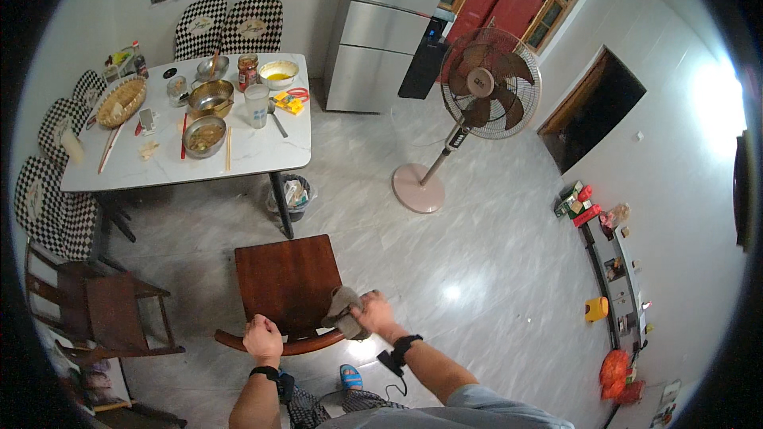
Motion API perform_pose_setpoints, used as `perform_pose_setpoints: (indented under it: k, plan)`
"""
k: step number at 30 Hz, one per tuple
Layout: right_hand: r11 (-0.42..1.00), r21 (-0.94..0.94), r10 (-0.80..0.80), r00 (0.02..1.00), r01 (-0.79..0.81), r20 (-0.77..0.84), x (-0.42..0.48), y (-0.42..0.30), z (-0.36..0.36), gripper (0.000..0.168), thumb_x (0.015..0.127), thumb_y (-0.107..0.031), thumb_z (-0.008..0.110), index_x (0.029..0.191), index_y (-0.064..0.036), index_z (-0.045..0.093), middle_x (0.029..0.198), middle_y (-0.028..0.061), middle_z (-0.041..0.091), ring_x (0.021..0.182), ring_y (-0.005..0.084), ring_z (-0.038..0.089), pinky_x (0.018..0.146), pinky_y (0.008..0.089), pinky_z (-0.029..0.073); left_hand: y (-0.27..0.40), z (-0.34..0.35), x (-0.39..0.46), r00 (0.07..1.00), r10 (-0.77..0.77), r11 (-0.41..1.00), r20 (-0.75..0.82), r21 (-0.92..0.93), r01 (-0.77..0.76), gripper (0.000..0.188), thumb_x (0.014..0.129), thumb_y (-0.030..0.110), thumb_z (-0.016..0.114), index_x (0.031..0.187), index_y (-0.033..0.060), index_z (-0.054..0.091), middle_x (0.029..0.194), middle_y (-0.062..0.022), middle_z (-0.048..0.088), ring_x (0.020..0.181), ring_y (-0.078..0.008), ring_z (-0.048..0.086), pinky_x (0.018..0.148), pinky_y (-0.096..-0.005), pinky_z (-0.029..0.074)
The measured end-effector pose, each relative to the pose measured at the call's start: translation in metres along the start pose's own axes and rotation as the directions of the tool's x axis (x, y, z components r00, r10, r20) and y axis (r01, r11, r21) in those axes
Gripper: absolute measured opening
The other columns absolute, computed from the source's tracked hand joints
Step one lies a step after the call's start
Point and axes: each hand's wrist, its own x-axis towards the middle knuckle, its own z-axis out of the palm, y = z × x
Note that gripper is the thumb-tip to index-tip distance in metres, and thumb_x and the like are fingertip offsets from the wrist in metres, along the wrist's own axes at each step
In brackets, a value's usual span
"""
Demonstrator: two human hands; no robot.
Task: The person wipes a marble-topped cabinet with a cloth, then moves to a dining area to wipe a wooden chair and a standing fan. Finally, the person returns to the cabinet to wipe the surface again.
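Before me stands a dark brown wooden chair (288, 280), its backrest towards my body. My left hand (263, 338) is closed around the left part of the curved top rail (310, 344). At the rail's right end, my right hand (374, 313) grips a grey-brown cloth (346, 310). The cloth lies bunched over that end and against the right rear of the seat. Its folds hide the corner of the chair beneath. Each wrist wears a black strap with a small device.
A white table (262, 158) holds bowls, a basket (122, 101) and a glass (257, 106). Beneath its near corner is a trash bin (296, 198). A standing fan (418, 187) is ahead right. Another wooden chair (116, 310) is at left; a low cabinet (620, 292) lines the right wall.
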Motion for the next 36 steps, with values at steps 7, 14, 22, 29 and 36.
perform_pose_setpoints:
  k: [7, 14, 22, 29, 36]
  plan:
    - [0.932, 0.231, 0.264, 0.959, -0.280, 0.098, 0.023, 0.031, 0.013, 0.051, 0.092, -0.045, 0.051, 0.104, 0.002, 0.067, 0.098, 0.0295, 0.067, 0.101, 0.0430, 0.063, 0.090, 0.0458, 0.049, -0.005, 0.007, 0.002, 1.000, 0.005, 0.999, 0.023, -0.053, -0.004, 0.008, 0.083, 0.014, 0.060, 0.080, 0.0081, 0.056, 0.078, -0.0122, 0.064, 0.081, -0.0337, 0.062, 0.069, -0.0466, 0.051]
    - [0.773, 0.620, 0.199, 0.979, -0.133, -0.039, 0.030, 0.064, 0.052, 0.054, 0.097, -0.043, 0.045, 0.108, 0.006, 0.065, 0.101, 0.0296, 0.067, 0.100, 0.0430, 0.064, 0.088, 0.0464, 0.048, -0.007, 0.015, 0.001, 0.998, 0.026, 0.999, -0.058, -0.030, -0.028, 0.010, 0.083, 0.014, 0.061, 0.079, 0.0078, 0.054, 0.075, -0.0120, 0.062, 0.075, -0.0341, 0.063, 0.066, -0.0465, 0.051]
    - [0.845, 0.473, 0.382, 0.900, -0.248, -0.211, -0.023, 0.011, 0.027, 0.040, 0.098, -0.032, 0.047, 0.115, 0.003, 0.055, 0.108, 0.0372, 0.057, 0.097, 0.0544, 0.056, 0.082, 0.0541, 0.047, -0.007, 0.015, 0.001, 0.997, 0.014, 1.000, -0.070, -0.007, -0.015, 0.011, 0.083, 0.014, 0.064, 0.080, 0.0086, 0.056, 0.074, -0.0115, 0.062, 0.072, -0.0330, 0.063, 0.064, -0.0448, 0.052]
    - [0.971, -0.131, -0.214, 0.971, 0.200, -0.106, -0.066, -0.025, -0.009, 0.051, 0.091, -0.025, 0.057, 0.138, -0.007, 0.045, 0.149, 0.0241, 0.031, 0.141, 0.0392, 0.024, 0.113, 0.0523, 0.026, -0.001, 0.005, 0.001, 0.999, -0.011, 0.999, -0.039, -0.036, 0.010, 0.010, 0.083, 0.015, 0.063, 0.081, 0.0080, 0.057, 0.078, -0.0136, 0.064, 0.078, -0.0345, 0.064, 0.068, -0.0469, 0.052]
    - [0.787, -0.202, -0.580, 0.811, 0.583, 0.083, -0.062, -0.091, 0.032, 0.032, 0.091, -0.036, 0.056, 0.095, -0.004, 0.057, 0.087, 0.0124, 0.064, 0.091, 0.0304, 0.061, 0.087, 0.0471, 0.041, 0.002, -0.005, 0.000, 0.992, -0.107, 0.990, 0.072, -0.083, 0.112, 0.012, 0.084, 0.021, 0.059, 0.087, 0.0106, 0.061, 0.088, -0.0154, 0.066, 0.083, -0.0358, 0.065, 0.071, -0.0499, 0.052]
